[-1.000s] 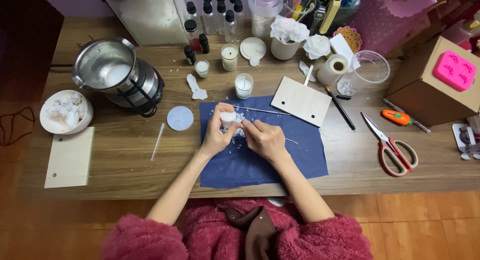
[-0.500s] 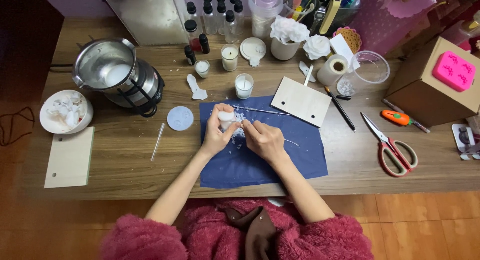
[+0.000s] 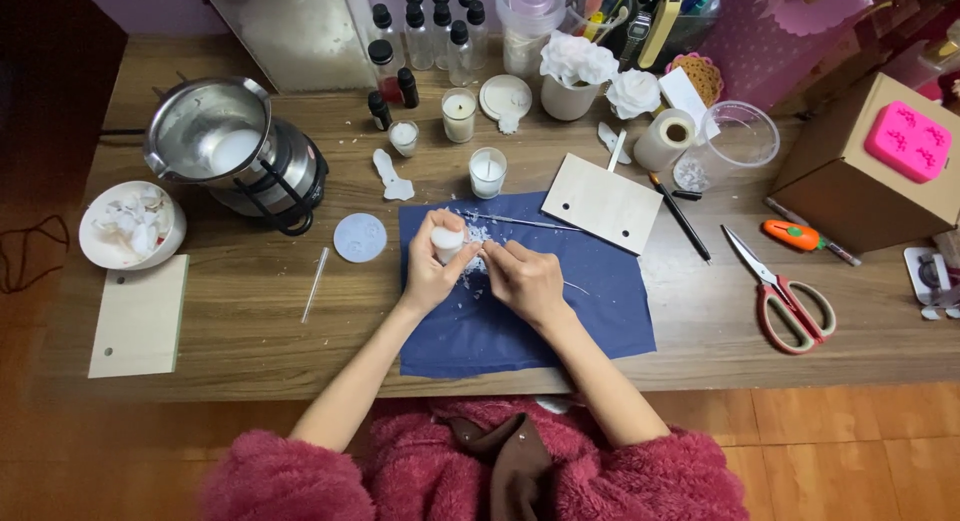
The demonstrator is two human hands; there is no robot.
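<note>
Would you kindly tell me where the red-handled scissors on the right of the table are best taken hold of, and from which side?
Take the scissors by the red loop handles, coming from above at the near right. They lie flat and shut, blades pointing up-left toward the black pen, handles toward the table's front edge with bare wood around them.

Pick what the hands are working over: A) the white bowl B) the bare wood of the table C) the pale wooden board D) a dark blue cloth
D: both the left hand and the right hand sit over the dark blue cloth, the left holding a small white candle, with white shavings on the cloth beneath.
</note>
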